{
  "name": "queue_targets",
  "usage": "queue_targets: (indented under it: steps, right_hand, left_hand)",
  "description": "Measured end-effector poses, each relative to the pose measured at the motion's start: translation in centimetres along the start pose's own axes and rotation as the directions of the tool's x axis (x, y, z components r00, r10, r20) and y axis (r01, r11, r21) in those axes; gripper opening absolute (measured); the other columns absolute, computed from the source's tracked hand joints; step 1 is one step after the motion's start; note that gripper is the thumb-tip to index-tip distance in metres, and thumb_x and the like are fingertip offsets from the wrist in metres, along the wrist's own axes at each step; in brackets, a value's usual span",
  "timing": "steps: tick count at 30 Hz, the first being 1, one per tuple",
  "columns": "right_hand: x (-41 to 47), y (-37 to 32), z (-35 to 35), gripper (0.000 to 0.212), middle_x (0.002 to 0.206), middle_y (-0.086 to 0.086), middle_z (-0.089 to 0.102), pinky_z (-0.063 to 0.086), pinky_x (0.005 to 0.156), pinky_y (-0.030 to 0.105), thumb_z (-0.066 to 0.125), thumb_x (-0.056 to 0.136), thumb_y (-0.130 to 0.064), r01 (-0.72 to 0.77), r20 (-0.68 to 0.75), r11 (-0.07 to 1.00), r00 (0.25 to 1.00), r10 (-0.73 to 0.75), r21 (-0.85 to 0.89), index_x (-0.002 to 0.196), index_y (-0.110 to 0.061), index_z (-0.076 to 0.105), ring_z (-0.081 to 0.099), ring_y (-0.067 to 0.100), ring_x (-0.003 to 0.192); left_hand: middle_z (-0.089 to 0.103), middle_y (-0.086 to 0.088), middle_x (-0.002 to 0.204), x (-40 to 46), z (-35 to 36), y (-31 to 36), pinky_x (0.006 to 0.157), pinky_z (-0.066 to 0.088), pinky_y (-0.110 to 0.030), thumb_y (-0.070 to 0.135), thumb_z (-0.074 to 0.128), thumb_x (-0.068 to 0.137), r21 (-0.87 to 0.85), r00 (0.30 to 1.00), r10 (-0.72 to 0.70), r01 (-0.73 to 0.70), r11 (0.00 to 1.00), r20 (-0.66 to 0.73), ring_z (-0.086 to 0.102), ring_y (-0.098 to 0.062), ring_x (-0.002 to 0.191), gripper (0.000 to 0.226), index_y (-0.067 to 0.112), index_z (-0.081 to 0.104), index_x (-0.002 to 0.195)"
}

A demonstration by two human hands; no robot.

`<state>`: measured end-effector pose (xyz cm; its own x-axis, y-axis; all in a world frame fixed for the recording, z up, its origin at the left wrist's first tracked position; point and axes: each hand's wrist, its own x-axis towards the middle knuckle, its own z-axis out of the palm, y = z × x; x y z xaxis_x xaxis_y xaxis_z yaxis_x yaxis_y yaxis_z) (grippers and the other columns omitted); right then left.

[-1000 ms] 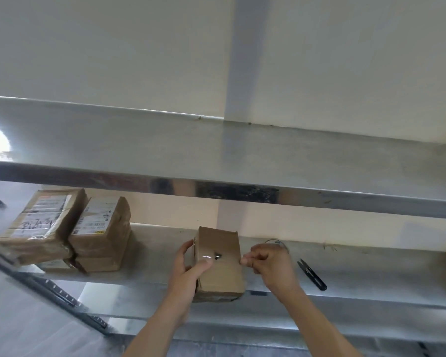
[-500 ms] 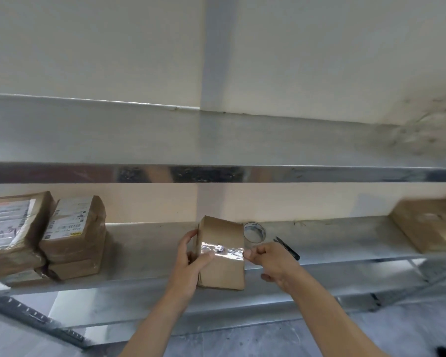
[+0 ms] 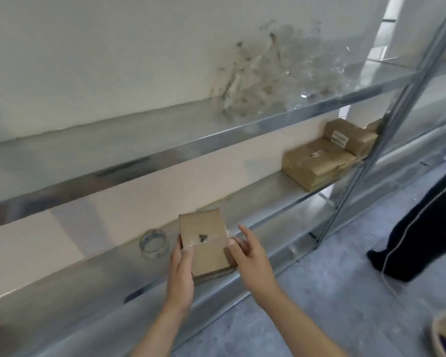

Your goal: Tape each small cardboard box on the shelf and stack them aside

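I hold a small cardboard box in front of the middle shelf, just above its front edge. My left hand grips the left side of the box, with my thumb on top, pressing down the end of a clear strip of tape that runs across the box from side to side. My right hand touches the right side of the box. Its thumb lies on the other end of the tape, and its other fingers are spread and loose, not curled around the box. The long side of the box points away from me, toward the wall, so the tape crosses its short way. The roll of tape sits on the shelf just left of the box, close to my left hand. The stack of taped boxes sits far off at the right end of the shelf, near the metal post. So I think the box has to go to the right, and my right hand is on the side nearer the stack. I think the tape looks stuck down, and the carry comes next. Someone in dark trousers stands on the floor to the right, beyond the post.
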<state>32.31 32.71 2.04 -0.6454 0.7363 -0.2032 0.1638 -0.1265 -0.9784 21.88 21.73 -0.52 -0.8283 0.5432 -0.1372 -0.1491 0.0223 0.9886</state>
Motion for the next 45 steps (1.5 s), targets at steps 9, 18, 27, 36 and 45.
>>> queue_targets:
  steps: [9, 18, 27, 36, 45]
  right_hand:
    - [5.6, -1.5, -21.3, 0.053, 0.130, -0.019, 0.058, 0.043, 0.108, 0.026, 0.059, 0.100, -0.039, 0.007, -0.068, 1.000, 0.998, -0.008, -0.018, 0.149, -0.036, 0.039, 0.054, -0.004, 0.120]
    - [13.3, -5.1, -33.3, 0.053, 0.123, -0.021, 0.060, 0.042, 0.090, 0.013, 0.054, 0.101, -0.041, 0.076, -0.175, 0.988, 0.980, -0.099, -0.134, 0.150, -0.034, 0.035, 0.056, -0.003, 0.115]
    - [22.8, -9.3, -40.4, 0.040, 0.134, -0.010, 0.061, 0.046, 0.102, 0.029, 0.049, 0.103, -0.036, -0.018, -0.255, 0.951, 0.965, -0.065, -0.309, 0.142, -0.028, 0.051, 0.057, 0.005, 0.118]
    - [33.4, -12.8, -44.9, 0.052, 0.144, -0.005, 0.052, 0.038, 0.098, 0.026, 0.049, 0.102, -0.043, -0.074, -0.211, 0.889, 0.977, -0.026, -0.453, 0.150, -0.024, 0.043, 0.050, 0.012, 0.125]
    - [43.5, -12.1, -48.2, 0.069, 0.155, -0.002, 0.042, 0.038, 0.111, 0.032, 0.057, 0.097, -0.046, -0.032, -0.018, 0.903, 0.999, 0.027, -0.428, 0.156, -0.019, 0.031, 0.044, 0.020, 0.139]
  left_hand:
    - [0.063, 0.001, 0.132, -0.1, 23.6, 0.0, 0.109, 0.044, -0.052, 0.064, 0.048, 0.083, -0.059, 0.997, -0.069, 0.068, 0.996, -0.017, 0.060, -0.018, 0.121, 0.061, 0.038, 0.049, 0.138]
    - [0.061, -0.005, 0.136, 7.0, 37.3, 0.4, 0.111, 0.039, -0.060, 0.053, 0.043, 0.090, -0.006, 0.994, 0.022, -0.022, 1.000, 0.109, 0.052, -0.028, 0.131, 0.050, 0.037, 0.057, 0.136]
    - [0.071, 0.007, 0.121, 16.8, 46.0, 1.6, 0.109, 0.044, -0.055, 0.059, 0.041, 0.086, 0.015, 0.938, -0.085, 0.085, 0.996, 0.337, 0.061, -0.021, 0.121, 0.051, 0.035, 0.066, 0.124]
    - [0.074, 0.010, 0.112, 25.0, 52.2, 2.7, 0.109, 0.044, -0.050, 0.072, 0.041, 0.072, 0.016, 0.937, -0.240, 0.244, 0.970, 0.256, 0.065, -0.014, 0.112, 0.062, 0.035, 0.071, 0.112]
    - [0.075, 0.007, 0.115, 29.6, 57.5, 2.8, 0.111, 0.044, -0.049, 0.052, 0.036, 0.102, -0.030, 0.969, -0.228, 0.232, 0.972, 0.100, 0.066, -0.018, 0.114, 0.046, 0.028, 0.071, 0.118]
